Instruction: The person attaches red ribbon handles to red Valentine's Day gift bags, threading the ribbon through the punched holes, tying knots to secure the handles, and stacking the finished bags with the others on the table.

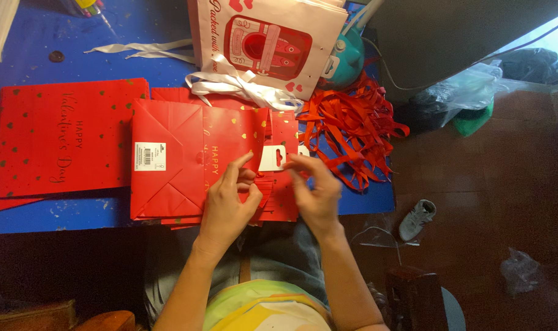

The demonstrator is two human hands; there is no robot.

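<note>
Here I see my left hand (227, 205) and right hand (316, 193) over the flat red paper gift bag (187, 159) on the blue bench (77, 214). Both grips are loosely curled, fingertips near the white card hang tag (273, 158); whether they pinch anything I cannot tell.

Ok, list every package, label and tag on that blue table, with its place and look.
Flat red paper gift bag: table centre, under both hands, gold hearts.
White rectangular barcode sticker: on that bag's folded base.
White hang tag: by the right hand's fingers, red heart cutout.
Stack of flat red bags: left, gold script.
Pale pink gift bag: top centre, red picture, white ribbons.
</note>
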